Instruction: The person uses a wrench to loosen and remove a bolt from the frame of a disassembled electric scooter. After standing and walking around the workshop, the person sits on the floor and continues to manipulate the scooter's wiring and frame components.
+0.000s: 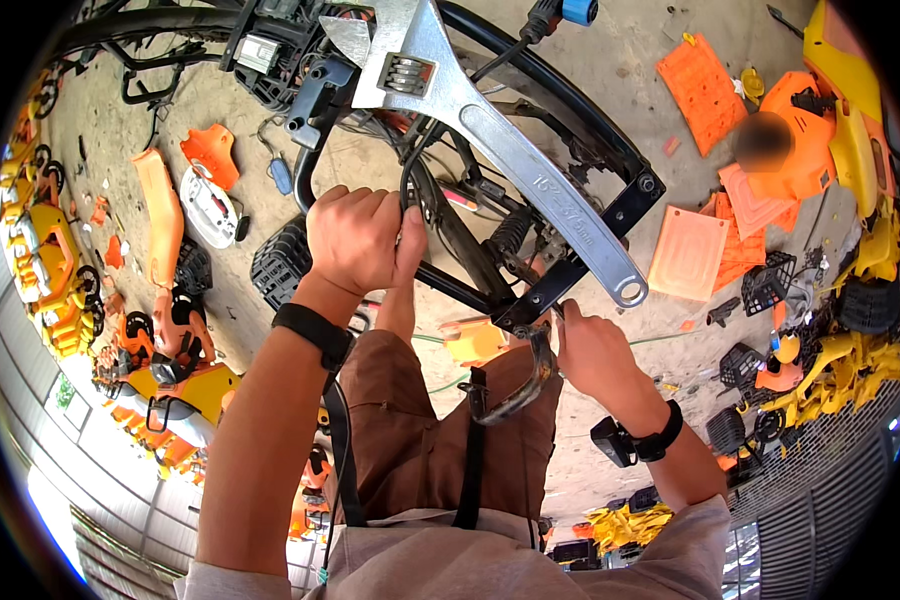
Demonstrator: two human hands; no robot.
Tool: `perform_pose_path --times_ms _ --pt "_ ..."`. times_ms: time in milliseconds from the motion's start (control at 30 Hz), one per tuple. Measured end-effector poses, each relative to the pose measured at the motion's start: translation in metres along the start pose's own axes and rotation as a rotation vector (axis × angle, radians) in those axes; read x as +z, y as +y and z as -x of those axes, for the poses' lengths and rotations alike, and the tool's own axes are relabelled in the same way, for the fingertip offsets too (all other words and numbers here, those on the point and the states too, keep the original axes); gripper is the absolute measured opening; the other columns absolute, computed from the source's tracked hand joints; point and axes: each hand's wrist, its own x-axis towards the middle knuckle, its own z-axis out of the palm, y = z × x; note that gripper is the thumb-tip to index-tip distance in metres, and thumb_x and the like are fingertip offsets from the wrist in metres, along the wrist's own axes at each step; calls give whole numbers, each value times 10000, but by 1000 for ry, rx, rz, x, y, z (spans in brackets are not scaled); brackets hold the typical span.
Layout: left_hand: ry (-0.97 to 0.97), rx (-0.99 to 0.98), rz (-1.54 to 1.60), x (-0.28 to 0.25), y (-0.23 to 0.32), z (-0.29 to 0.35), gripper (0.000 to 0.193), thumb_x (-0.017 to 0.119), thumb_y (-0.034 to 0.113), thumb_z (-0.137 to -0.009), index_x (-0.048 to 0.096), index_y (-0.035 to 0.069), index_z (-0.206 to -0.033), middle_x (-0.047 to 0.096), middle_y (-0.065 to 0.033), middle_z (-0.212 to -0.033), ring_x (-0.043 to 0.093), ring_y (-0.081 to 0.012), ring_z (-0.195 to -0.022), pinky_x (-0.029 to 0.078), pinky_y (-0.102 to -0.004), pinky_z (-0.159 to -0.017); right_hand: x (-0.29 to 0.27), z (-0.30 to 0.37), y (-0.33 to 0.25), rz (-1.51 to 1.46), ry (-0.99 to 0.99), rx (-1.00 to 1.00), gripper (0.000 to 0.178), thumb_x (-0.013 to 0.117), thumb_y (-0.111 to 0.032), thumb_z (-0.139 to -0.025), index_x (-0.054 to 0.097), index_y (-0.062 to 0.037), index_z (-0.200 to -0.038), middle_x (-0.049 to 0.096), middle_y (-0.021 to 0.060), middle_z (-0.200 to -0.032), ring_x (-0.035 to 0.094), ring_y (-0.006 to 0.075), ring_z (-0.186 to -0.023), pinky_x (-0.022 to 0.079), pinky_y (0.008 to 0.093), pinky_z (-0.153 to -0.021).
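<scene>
The black tubular frame (530, 120) fills the upper middle of the view, and everything else sits around it. Black lattice baskets (767, 283) lie on the concrete floor (610, 70) to the right of the frame, and another black crate (282, 262) sits just left of it; what they hold cannot be made out. The left hand (355, 240) is closed tight in a fist around a black tube of the frame. The right hand (592, 350), below the frame's lower bracket, has its fingers curled around a curved metal lever (530, 375). A large adjustable wrench (490, 130) lies across the frame, its long axis running diagonally, jaw end at the top centre and the handle's ring end pointing down and right, near the right hand. Orange panels (705, 90) and yellow parts (855, 120) crowd the floor right of the frame; bare floor lies open just above and left of it.
</scene>
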Motion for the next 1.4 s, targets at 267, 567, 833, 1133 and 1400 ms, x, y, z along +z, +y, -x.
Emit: perform_pose_path --times_ms 267,567,833,1133,1400 --pt "-4 4 -45 1 -2 3 269 571 154 -750 414 103 -537 423 -49 -477 439 -254 -427 332 -356 -455 0 -18 23 58 45 -52 234 564 -28 -753 561 34 -978 625 212 -790 630 368 -777 504 426 -648" --pt "-18 13 -31 1 -3 1 253 559 123 -752 419 88 -545 423 -65 -485 437 -275 -431 330 -368 -452 42 -33 56 -28 180 -195 229 506 -126 -885 508 20 -1061 584 233 -697 594 400 -671 467 487 -591" --pt "13 26 -63 5 -5 4 289 579 165 -746 399 111 -526 397 -40 -464 429 -245 -412 324 -351 -441 -2 -10 3 67 -44 -18 373 552 -30 -699 499 99 -1046 609 244 -658 632 380 -635 516 438 -579" --pt "15 39 -64 7 -6 5 298 581 171 -756 401 108 -527 396 -41 -454 428 -247 -400 322 -346 -429 12 -19 27 102 -13 -38 301 537 -44 -751 501 59 -1032 612 216 -642 634 363 -615 515 426 -556" --pt "19 41 -61 8 -7 4 304 590 168 -749 402 109 -518 411 -36 -450 432 -243 -396 326 -348 -420 33 -7 14 -83 98 29 304 513 -159 -879 486 5 -1134 621 226 -693 618 398 -629 496 474 -560"
